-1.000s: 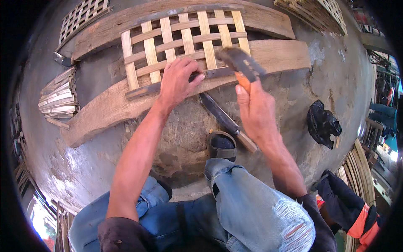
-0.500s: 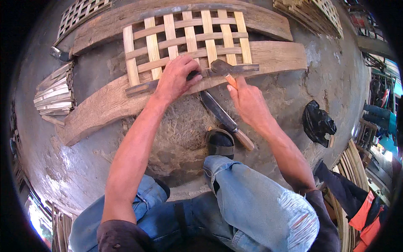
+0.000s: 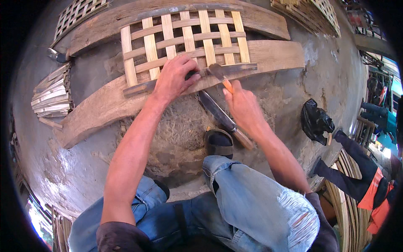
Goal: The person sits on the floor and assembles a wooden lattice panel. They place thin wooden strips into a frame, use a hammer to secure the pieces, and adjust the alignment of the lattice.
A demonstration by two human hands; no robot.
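Observation:
A woven lattice panel [image 3: 188, 40] of pale flat strips lies across two curved timber beams, its dark near rail [image 3: 140, 87] resting on the nearer beam [image 3: 279, 56]. My left hand [image 3: 174, 80] is at this rail with thumb and fingers curled together; whatever they pinch is hidden. In my right hand [image 3: 243, 105] is a hammer [image 3: 227, 85], held by its orange-brown handle. The hammer's dark head is at the rail, just right of my left fingers. A machete [image 3: 216, 111] with a wooden handle lies on the floor beneath my right hand.
My sandalled foot [image 3: 219, 143] is beside the machete. A black plastic bag [image 3: 315, 122] lies at right, with stacked strips [image 3: 348, 201] and another person's dark-trousered legs [image 3: 350, 176] beyond. Bundled strips [image 3: 52, 94] lie at left. The farther beam [image 3: 264, 21] supports the panel's far side.
The hammer has swung, its handle now more upright and its head shifted slightly. My left hand stays at the rail. The other person's legs show more fully at right.

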